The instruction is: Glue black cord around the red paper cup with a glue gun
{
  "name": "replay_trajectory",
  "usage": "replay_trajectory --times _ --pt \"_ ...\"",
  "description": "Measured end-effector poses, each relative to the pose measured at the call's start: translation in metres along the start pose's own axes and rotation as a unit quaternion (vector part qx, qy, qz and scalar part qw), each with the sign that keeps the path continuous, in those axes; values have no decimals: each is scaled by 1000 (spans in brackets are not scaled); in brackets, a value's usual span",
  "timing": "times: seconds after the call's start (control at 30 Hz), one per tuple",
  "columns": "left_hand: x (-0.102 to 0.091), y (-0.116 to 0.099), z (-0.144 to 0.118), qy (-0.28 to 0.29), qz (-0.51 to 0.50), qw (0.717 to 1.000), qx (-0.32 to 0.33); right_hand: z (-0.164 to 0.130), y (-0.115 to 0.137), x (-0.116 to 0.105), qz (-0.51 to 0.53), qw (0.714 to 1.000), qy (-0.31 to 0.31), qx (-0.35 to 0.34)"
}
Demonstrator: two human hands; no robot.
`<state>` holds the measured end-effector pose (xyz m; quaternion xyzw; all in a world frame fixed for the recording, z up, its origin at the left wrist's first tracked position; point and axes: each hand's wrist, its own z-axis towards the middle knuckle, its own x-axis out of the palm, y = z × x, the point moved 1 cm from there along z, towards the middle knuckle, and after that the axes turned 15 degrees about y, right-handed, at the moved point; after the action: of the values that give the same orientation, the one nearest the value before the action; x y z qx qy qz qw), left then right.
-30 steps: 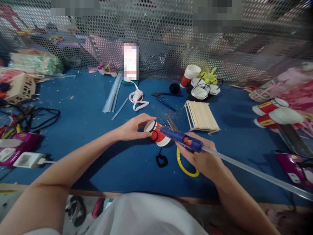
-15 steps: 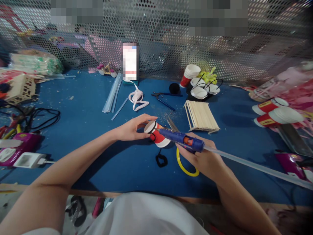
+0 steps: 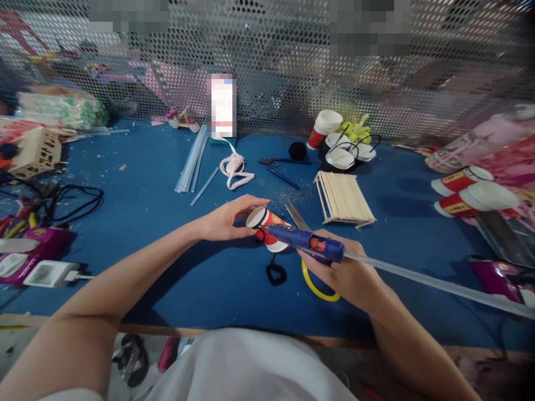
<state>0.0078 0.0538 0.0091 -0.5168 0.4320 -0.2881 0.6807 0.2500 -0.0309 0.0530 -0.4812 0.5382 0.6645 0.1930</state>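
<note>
The right hand (image 3: 340, 270) is clamped on the blue glue gun (image 3: 307, 243), which has dropped slightly over the last second, so its nozzle now seems to meet the side of the red-and-white paper cup (image 3: 267, 227); contact is hard to confirm. The left hand (image 3: 228, 218) has not moved, its fingers closed on the cup's rim end, holding it on its side on the blue bench (image 3: 159, 223). A clear glue stick (image 3: 438, 285) trails rightward from the gun. A yellow ring (image 3: 313, 284) lies just below.
</note>
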Motion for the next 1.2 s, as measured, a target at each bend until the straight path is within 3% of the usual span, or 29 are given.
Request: replay_trajectory --times 0.1,0.27,0.4,0.53,0.83,0.97,1.2 --pt "0 -1 0 1 -2 1000 2 -1 0 0 -8 1000 -21 -1" --pt "0 -1 -1 -7 1 1000 -16 -1 1 1 -10 1000 17 -4" --pt "0 -1 -1 -2 1 1000 -10 -2 0 1 -8 1000 -9 6" --pt "0 -1 -1 -3 -1 1000 -8 -3 0 1 2 1000 10 0" --pt "0 -4 -1 11 -6 1000 16 3 -5 -3 7 999 -47 -1" --pt "-1 -4 -2 21 -5 1000 12 2 0 -5 10 1000 -20 -15" --pt "-1 -3 -2 23 -13 1000 9 6 0 -8 62 997 -25 31"
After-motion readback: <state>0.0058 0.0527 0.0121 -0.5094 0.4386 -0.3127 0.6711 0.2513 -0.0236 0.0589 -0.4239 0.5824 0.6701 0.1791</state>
